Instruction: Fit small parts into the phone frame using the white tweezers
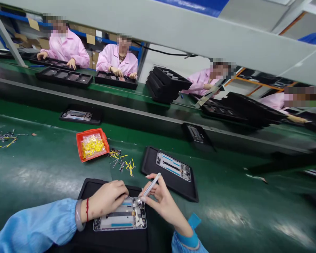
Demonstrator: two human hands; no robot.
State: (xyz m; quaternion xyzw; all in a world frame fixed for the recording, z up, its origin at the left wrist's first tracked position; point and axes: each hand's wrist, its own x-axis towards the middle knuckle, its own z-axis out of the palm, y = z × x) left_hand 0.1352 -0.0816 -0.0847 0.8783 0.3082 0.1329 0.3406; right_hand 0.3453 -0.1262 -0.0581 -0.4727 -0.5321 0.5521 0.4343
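the right hand (162, 200) pinches a white tool (152, 184) at the far right corner of a phone frame (121, 220) on a black tray (107, 242); the left hand (107, 197) lies over the frame's far edge, its grip unclear.

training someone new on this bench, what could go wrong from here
The slim white stick-shaped tool in the right hand might slip and scratch the silver-rimmed rectangular phone frame near its tip. The loose yellow and dark strips beside the open red plastic bin could get scattered if brushed.
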